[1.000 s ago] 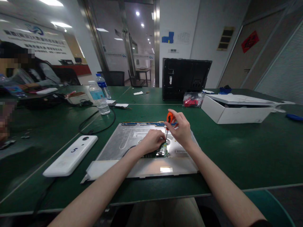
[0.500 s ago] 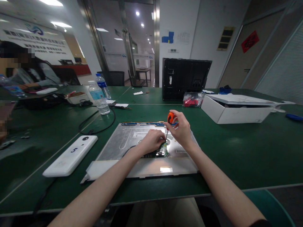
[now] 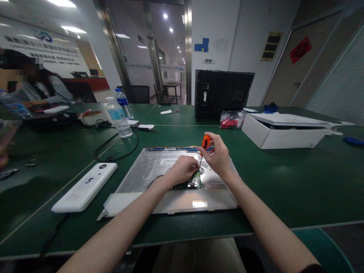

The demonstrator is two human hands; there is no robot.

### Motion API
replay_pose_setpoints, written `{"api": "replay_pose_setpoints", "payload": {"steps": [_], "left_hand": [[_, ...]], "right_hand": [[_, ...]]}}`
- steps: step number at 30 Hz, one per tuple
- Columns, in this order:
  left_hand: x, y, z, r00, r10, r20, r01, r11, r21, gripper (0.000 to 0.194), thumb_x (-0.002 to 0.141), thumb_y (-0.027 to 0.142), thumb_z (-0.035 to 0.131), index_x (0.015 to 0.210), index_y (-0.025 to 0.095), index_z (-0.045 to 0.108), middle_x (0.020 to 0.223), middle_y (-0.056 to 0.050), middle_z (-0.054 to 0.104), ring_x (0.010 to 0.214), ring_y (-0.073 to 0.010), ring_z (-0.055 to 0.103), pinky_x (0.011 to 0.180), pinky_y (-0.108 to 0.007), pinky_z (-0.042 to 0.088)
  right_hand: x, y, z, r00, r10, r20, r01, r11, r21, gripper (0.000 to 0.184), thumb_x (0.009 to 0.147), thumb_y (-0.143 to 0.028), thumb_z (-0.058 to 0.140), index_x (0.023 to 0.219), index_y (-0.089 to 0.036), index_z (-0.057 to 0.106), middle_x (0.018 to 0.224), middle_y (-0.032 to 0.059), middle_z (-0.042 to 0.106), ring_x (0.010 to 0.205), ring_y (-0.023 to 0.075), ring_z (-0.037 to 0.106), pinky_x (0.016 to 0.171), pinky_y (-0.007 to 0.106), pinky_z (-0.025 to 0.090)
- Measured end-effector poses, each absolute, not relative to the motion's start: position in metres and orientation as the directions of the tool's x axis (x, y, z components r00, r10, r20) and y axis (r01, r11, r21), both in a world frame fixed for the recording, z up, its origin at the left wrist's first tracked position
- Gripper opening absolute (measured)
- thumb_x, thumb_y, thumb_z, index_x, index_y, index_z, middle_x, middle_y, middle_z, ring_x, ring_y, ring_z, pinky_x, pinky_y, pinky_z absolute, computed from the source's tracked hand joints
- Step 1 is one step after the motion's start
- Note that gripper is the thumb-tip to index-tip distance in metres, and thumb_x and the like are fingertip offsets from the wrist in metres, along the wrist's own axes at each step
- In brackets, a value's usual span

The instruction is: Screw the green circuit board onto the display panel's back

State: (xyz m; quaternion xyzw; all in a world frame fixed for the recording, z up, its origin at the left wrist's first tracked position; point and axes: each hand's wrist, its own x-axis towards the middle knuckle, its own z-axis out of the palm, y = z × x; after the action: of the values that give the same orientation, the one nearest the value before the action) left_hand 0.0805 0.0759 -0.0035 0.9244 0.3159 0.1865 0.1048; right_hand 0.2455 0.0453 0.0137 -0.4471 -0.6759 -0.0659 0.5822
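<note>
In my right hand (image 3: pixel 217 153) is a small screwdriver (image 3: pixel 206 141) with an orange and black handle, pinched between thumb and fingers. Its thin shaft slants down to a green circuit board (image 3: pixel 198 179) on a silver metal display panel (image 3: pixel 136 170). Beside the tip, my left hand (image 3: pixel 184 168) rests over the board with its fingers drawn together; what they grip is hidden. A blue circuit strip (image 3: pixel 170 149) runs along the panel's far edge. My left hand covers part of the board.
Left of the panel lies a white device marked 5 (image 3: pixel 85 188). Water bottles (image 3: pixel 118 117) and a black cable (image 3: pixel 136 146) are beyond it. A black monitor casing (image 3: pixel 223 93) and a white box (image 3: pixel 292 137) stand farther back. Another person (image 3: pixel 42 89) sits at far left.
The screwdriver's handle has turned and leans slightly more to the right. My left hand stays in place. At the left edge, another person's blurred hand has shifted.
</note>
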Motion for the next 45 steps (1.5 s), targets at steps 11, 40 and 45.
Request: {"api": "replay_pose_setpoints", "payload": {"steps": [11,40,45], "left_hand": [[0.0804,0.0762,-0.0037,0.736,0.615,0.283,0.528,-0.783,0.330,0.015,0.078,0.007,0.060,0.077,0.016,0.072,0.077,-0.004,0.072,0.073,-0.0167,0.065,0.072,-0.024,0.045],[0.0796,0.0774,-0.0057,0.738,0.611,0.286,0.536,-0.789,0.300,0.014,0.078,0.009,0.059,0.078,0.016,0.071,0.076,-0.004,0.072,0.074,-0.0169,0.064,0.073,-0.025,0.045],[0.0796,0.0765,-0.0047,0.741,0.607,0.285,0.532,-0.791,0.303,0.014,0.079,0.009,0.060,0.078,0.016,0.071,0.076,-0.003,0.072,0.073,-0.0168,0.064,0.072,-0.025,0.045]], "right_hand": [[0.2431,0.0431,0.0113,0.099,0.543,0.834,0.706,0.553,-0.443,0.044,0.085,-0.021,0.055,0.128,-0.019,0.050,0.094,0.0048,0.064,0.069,0.0148,0.059,0.061,0.027,0.050],[0.2450,0.0443,0.0159,0.090,0.561,0.823,0.713,0.541,-0.446,0.040,0.086,-0.027,0.060,0.125,-0.021,0.055,0.091,0.0033,0.058,0.069,0.0145,0.057,0.059,0.025,0.049],[0.2434,0.0438,0.0115,0.133,0.578,0.805,0.721,0.502,-0.479,0.048,0.082,-0.020,0.055,0.129,-0.019,0.047,0.095,0.0053,0.064,0.065,0.0149,0.059,0.062,0.028,0.050]]}}
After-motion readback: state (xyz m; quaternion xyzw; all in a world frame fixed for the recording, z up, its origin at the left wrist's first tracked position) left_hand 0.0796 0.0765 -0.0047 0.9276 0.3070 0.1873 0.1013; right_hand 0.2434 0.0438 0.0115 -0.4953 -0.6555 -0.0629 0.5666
